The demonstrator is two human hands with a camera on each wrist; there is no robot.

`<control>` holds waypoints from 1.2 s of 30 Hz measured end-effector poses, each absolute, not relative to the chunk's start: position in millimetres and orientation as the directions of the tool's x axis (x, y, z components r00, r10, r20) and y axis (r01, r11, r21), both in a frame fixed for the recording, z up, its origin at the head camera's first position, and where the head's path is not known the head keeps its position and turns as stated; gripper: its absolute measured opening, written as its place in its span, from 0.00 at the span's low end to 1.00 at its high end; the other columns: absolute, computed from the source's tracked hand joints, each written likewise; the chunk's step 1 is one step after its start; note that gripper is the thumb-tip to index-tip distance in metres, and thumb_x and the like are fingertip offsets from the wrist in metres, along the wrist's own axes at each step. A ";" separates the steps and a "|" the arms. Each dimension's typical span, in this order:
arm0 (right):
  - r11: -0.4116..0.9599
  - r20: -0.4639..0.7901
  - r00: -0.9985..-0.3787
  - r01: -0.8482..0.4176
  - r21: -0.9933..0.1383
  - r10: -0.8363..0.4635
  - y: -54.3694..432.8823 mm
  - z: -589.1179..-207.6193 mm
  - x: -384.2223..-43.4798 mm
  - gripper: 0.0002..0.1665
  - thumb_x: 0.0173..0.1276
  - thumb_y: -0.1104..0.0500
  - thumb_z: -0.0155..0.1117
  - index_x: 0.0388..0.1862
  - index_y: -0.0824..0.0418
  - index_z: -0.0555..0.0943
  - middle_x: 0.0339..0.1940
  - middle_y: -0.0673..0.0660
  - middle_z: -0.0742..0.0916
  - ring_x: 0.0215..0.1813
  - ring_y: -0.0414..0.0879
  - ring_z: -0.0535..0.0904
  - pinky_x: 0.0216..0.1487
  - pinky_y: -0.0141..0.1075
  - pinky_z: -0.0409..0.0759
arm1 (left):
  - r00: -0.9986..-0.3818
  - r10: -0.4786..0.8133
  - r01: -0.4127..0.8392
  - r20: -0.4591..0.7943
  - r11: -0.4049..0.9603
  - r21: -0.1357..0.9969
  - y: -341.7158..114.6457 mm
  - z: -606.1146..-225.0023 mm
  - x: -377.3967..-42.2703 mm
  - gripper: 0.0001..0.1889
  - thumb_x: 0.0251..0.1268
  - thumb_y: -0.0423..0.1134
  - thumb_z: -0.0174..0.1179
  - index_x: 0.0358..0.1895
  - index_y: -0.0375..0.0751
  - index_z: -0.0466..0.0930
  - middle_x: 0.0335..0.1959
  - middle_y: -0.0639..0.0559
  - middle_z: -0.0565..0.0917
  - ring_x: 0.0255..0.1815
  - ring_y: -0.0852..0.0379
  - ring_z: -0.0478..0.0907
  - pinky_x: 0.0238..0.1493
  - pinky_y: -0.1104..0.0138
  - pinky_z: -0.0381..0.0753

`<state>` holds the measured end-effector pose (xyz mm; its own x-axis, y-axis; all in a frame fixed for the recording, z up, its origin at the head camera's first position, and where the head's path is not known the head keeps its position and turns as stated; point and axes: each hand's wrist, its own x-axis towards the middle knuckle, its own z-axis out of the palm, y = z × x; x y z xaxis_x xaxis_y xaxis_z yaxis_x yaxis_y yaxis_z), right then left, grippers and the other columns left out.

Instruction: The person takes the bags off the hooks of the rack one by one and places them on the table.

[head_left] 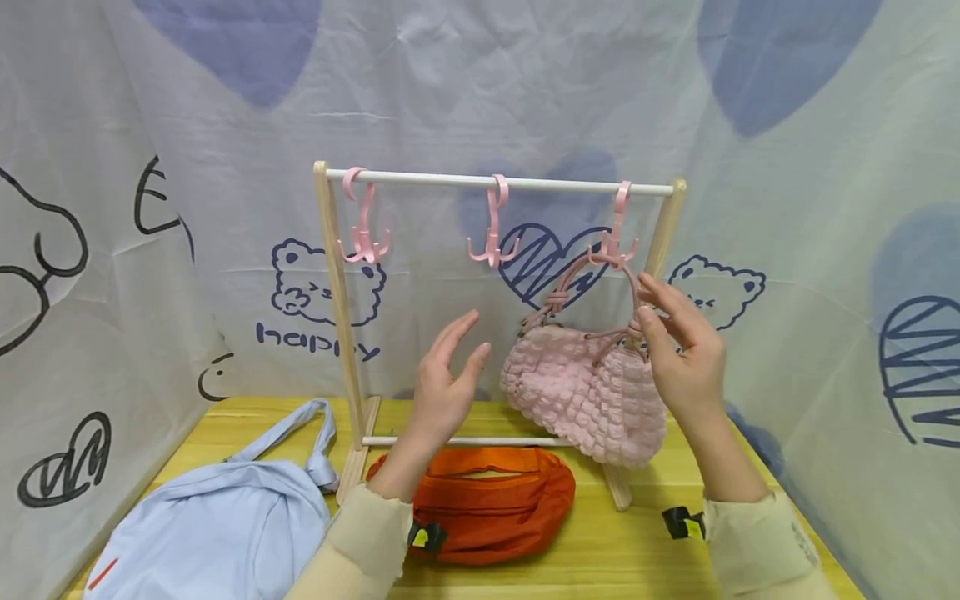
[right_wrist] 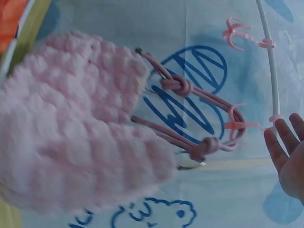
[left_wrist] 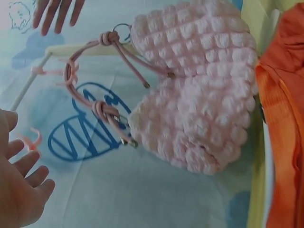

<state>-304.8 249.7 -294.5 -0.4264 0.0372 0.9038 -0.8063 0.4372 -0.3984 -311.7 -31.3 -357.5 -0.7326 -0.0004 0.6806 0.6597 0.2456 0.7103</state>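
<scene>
The puffy pink bag (head_left: 573, 387) hangs by its knotted handle (head_left: 557, 301) from the pink hook (head_left: 618, 221) near the right end of the white rod (head_left: 420, 178), while the person's left hand (head_left: 446, 383) and right hand (head_left: 688, 358) hover either side, fingers loosely apart, clear of it.

We find a passage under the upper bar (head_left: 427, 177), between the left hook (head_left: 365, 233) and the middle hook (head_left: 492, 233), where a hand could go through. To the right, the pink bag (head_left: 581, 392) hangs from the right hook (head_left: 618, 221) and blocks most of the room below it. Between its handle (head_left: 577, 271) and the right hand (head_left: 686, 354) we see only a narrow gap. If we go low, the lower bar (head_left: 480, 441) crosses our way, with the orange bag (head_left: 495, 512) in front; the light blue bag (head_left: 217, 525) occupies the left front
</scene>
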 end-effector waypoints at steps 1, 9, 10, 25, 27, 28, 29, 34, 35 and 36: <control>0.451 0.909 -0.416 -0.806 -0.383 0.029 251.2 -289.2 -306.9 0.24 0.73 0.73 0.62 0.66 0.62 0.83 0.62 0.60 0.87 0.59 0.40 0.84 0.56 0.24 0.81 | -0.726 0.010 0.669 0.688 0.243 0.702 -27.7 -355.1 -314.2 0.25 0.80 0.43 0.59 0.75 0.44 0.72 0.75 0.46 0.73 0.77 0.50 0.67 0.78 0.51 0.65; 0.555 0.931 -0.362 -0.785 -0.275 -0.050 260.8 -248.1 -329.9 0.23 0.74 0.69 0.64 0.66 0.61 0.83 0.65 0.57 0.86 0.63 0.44 0.82 0.64 0.28 0.78 | -0.689 0.071 0.714 0.722 0.242 0.657 -1.2 -328.8 -334.2 0.25 0.80 0.43 0.59 0.76 0.46 0.72 0.76 0.48 0.73 0.77 0.53 0.67 0.78 0.55 0.65; 0.567 0.936 -0.349 -0.782 -0.257 -0.057 261.6 -243.5 -333.7 0.23 0.74 0.69 0.65 0.66 0.61 0.83 0.64 0.58 0.86 0.64 0.46 0.82 0.66 0.30 0.77 | -0.688 0.078 0.716 0.722 0.238 0.657 2.0 -325.6 -337.1 0.25 0.80 0.43 0.59 0.76 0.46 0.72 0.76 0.48 0.73 0.77 0.54 0.67 0.78 0.56 0.65; 0.666 0.936 -0.220 -0.746 0.021 -0.276 277.7 -203.2 -389.2 0.23 0.74 0.59 0.67 0.64 0.68 0.83 0.62 0.67 0.85 0.69 0.64 0.77 0.77 0.48 0.67 | -0.741 0.103 0.670 0.663 0.176 0.721 38.3 -296.7 -381.8 0.23 0.81 0.42 0.57 0.73 0.40 0.74 0.74 0.44 0.74 0.77 0.51 0.68 0.78 0.59 0.64; 0.673 0.931 -0.212 -0.739 0.047 -0.297 279.1 -198.8 -394.4 0.24 0.73 0.58 0.67 0.64 0.68 0.82 0.62 0.67 0.86 0.70 0.65 0.75 0.78 0.50 0.65 | -0.752 0.101 0.658 0.651 0.184 0.731 43.2 -293.5 -386.7 0.23 0.81 0.42 0.57 0.73 0.40 0.74 0.74 0.45 0.75 0.76 0.51 0.69 0.78 0.61 0.64; 0.675 0.928 -0.210 -0.735 0.057 -0.308 279.9 -196.7 -396.7 0.25 0.73 0.58 0.67 0.64 0.68 0.82 0.62 0.67 0.86 0.70 0.66 0.74 0.79 0.51 0.64 | -0.759 0.099 0.649 0.643 0.187 0.737 45.7 -292.0 -388.7 0.23 0.81 0.43 0.57 0.73 0.41 0.74 0.73 0.45 0.75 0.75 0.50 0.71 0.77 0.61 0.65; 0.677 0.926 -0.212 -0.733 0.061 -0.314 280.7 -194.5 -399.0 0.25 0.73 0.57 0.67 0.65 0.68 0.82 0.62 0.67 0.85 0.71 0.67 0.74 0.79 0.51 0.63 | -0.766 0.097 0.642 0.636 0.186 0.744 48.1 -290.5 -390.7 0.23 0.81 0.43 0.57 0.73 0.41 0.75 0.73 0.46 0.75 0.74 0.49 0.72 0.77 0.61 0.66; 0.684 0.907 -0.230 -0.725 0.083 -0.353 285.0 -185.9 -409.7 0.29 0.76 0.47 0.65 0.65 0.66 0.82 0.63 0.67 0.85 0.71 0.69 0.73 0.79 0.54 0.62 | -0.794 0.099 0.606 0.600 0.218 0.765 58.1 -285.6 -399.3 0.24 0.81 0.45 0.58 0.74 0.45 0.75 0.73 0.47 0.75 0.62 0.48 0.82 0.70 0.61 0.75; 0.684 0.902 -0.237 -0.725 0.082 -0.360 285.7 -184.7 -411.8 0.31 0.77 0.43 0.64 0.65 0.66 0.82 0.63 0.67 0.85 0.71 0.69 0.73 0.79 0.54 0.62 | -0.798 0.107 0.601 0.594 0.231 0.765 59.7 -285.3 -400.8 0.24 0.81 0.46 0.58 0.74 0.46 0.74 0.73 0.47 0.75 0.60 0.49 0.84 0.68 0.61 0.77; 0.684 0.897 -0.243 -0.724 0.085 -0.368 286.3 -183.8 -413.5 0.34 0.77 0.39 0.62 0.65 0.66 0.82 0.63 0.67 0.85 0.71 0.69 0.73 0.79 0.54 0.62 | -0.800 0.114 0.597 0.589 0.248 0.762 61.3 -285.1 -402.5 0.24 0.81 0.46 0.58 0.74 0.47 0.74 0.74 0.48 0.75 0.60 0.50 0.83 0.68 0.60 0.77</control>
